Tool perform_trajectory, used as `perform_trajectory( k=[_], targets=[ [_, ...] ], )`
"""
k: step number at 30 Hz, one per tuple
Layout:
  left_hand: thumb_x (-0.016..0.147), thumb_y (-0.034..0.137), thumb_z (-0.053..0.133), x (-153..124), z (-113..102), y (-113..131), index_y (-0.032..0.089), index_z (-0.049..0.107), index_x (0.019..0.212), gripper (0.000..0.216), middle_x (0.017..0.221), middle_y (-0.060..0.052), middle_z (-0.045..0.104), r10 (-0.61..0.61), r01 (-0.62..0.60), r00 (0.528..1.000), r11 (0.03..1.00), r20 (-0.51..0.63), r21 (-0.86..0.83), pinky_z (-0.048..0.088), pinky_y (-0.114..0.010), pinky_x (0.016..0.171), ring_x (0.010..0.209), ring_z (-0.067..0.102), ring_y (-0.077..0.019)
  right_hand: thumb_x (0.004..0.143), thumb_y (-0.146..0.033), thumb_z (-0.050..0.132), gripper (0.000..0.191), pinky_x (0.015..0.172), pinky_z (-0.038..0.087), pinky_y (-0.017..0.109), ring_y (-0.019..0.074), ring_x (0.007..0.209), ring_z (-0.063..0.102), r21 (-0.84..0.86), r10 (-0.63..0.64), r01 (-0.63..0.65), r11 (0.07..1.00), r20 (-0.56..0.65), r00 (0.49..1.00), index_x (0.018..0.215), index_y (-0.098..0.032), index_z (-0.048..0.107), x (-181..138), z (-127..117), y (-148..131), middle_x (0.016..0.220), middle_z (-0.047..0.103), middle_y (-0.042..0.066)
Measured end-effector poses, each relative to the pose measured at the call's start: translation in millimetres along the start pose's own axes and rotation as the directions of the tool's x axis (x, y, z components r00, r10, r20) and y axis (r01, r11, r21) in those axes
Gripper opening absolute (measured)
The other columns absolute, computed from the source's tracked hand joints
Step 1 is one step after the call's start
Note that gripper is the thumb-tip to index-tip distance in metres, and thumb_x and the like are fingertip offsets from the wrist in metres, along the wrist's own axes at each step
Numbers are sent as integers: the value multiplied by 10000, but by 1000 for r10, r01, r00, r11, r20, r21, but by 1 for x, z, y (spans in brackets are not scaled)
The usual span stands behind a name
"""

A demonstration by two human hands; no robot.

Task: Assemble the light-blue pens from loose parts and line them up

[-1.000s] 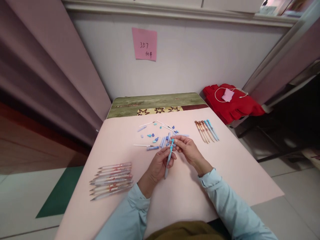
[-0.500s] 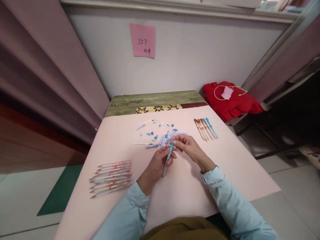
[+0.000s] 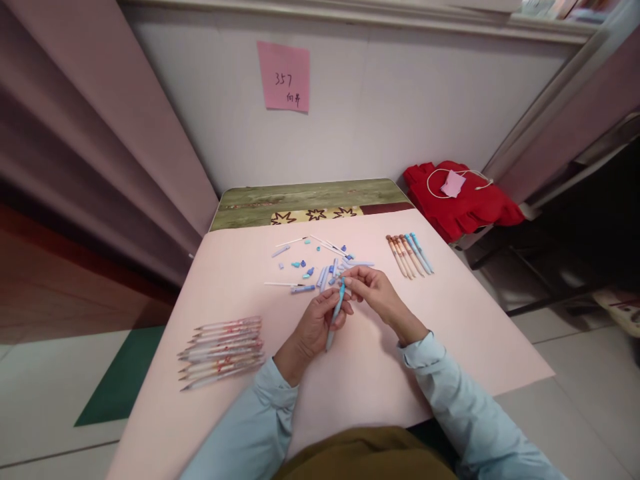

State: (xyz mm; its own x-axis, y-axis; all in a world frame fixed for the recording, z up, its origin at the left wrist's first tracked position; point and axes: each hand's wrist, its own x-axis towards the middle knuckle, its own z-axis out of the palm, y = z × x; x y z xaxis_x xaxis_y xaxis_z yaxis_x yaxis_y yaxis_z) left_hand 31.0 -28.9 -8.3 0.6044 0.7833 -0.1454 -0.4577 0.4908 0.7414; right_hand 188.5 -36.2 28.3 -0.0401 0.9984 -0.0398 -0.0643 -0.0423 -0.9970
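My left hand (image 3: 314, 325) is closed around a light blue pen (image 3: 336, 313), which points up and away from me. My right hand (image 3: 373, 290) pinches the top end of that same pen, fingers pressed together. Both hands hover over the pink table top (image 3: 450, 333). Just beyond them lies a scatter of loose pen parts (image 3: 315, 267): blue caps, short barrels and thin white refills.
A row of brown and blue pens (image 3: 409, 254) lies to the right of the parts. A stack of clear pens (image 3: 223, 352) lies at the front left. A red cloth (image 3: 463, 200) sits off the table's right corner, and a pink note (image 3: 283, 75) hangs on the wall.
Both hands keep hold of the blue pen with almost no change in grip. The view has shifted slightly as my head moved.
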Motion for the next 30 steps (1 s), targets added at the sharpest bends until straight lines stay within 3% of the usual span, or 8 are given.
perform_trajectory(
  k=[6,10,12,14,17,20,26,30],
  targets=[
    [842,333,664,0,7,0,109,664,940,245,757,-86,684,55,-55,998,998,8,9,273,-202,431,467,480,-68,768,-448,716,403,538,432,246,98,531,502,-2,-8,8,1000,6,1000,1049,-167,655,2,0,-6,615,582,-46],
    [855,328,658,2,17,8,109,659,932,231,765,-78,684,136,-136,990,991,-25,10,314,-208,463,490,483,-70,780,-455,700,464,567,465,254,122,621,589,-84,-48,44,995,-55,997,1139,-170,630,-1,-10,-13,815,680,22],
    [847,332,670,5,23,13,114,655,926,233,760,-70,682,186,-186,979,982,-83,4,343,-209,487,523,505,-80,802,-473,677,414,542,462,247,125,622,600,-134,-67,47,990,-151,986,1087,-175,644,-9,-15,-13,876,692,44],
    [826,329,693,9,29,18,125,645,929,234,761,-59,683,242,-246,958,969,-157,-2,375,-212,518,554,527,-89,827,-489,648,336,502,445,237,120,571,581,-185,-68,31,982,-199,978,939,-173,662,-21,-16,-8,804,682,39],
    [807,319,712,17,39,22,142,622,940,239,785,-47,685,299,-309,921,951,-249,-4,414,-215,569,589,545,-90,803,-472,679,297,498,463,242,125,527,569,-213,25,-37,976,-61,998,847,-178,671,-42,-9,5,699,654,17],
    [811,317,709,26,51,18,156,592,938,236,809,-41,685,325,-341,896,940,-302,-1,446,-224,634,639,569,-96,771,-450,716,288,483,439,234,121,516,561,-235,36,-57,970,-93,995,863,-181,672,-54,-1,17,707,656,11],
    [814,338,710,38,73,2,169,566,945,258,844,-36,692,370,-364,867,928,-333,82,478,-253,696,675,593,-106,792,-400,670,226,480,392,226,99,494,507,-224,-63,16,975,-205,977,847,-180,666,-54,-7,22,732,657,6],
    [840,375,686,42,80,-6,175,581,1058,314,977,-76,708,359,-325,889,932,-284,162,492,-307,819,824,646,-147,791,-405,670,225,505,421,236,116,522,528,-221,-84,22,975,-277,957,847,-187,675,-56,-27,25,718,660,6]
  ],
)
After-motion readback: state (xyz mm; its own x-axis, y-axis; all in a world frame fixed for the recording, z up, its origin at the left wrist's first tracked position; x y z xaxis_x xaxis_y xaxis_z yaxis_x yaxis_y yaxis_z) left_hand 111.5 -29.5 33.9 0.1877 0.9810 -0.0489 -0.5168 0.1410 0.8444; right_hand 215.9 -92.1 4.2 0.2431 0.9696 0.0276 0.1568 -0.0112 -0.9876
